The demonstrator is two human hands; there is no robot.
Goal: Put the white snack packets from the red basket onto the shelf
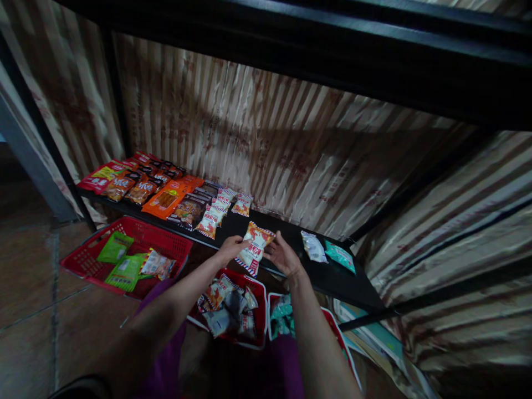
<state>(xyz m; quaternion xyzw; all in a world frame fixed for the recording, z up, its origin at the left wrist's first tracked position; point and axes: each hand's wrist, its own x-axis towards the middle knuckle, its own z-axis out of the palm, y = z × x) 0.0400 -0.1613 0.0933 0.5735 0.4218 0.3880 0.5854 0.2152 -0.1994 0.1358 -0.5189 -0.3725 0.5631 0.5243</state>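
A white and orange snack bag is held tilted above the front edge of the black shelf. My left hand grips its left side, thumb lying over the front. At its right edge, my right hand pinches the bag near a corner; some fingertips are hidden behind it. Just left, a row of matching bags lies overlapping on the shelf, and one more such bag rests behind. Below my hands, a red basket holds loose snack bags, some matching and some silvery.
Left on the shelf are orange packs, dark packs and red packs. A silver bag and a teal bag lie right. Another red basket holds green packs; a third basket holds teal bags. A dark beam crosses overhead.
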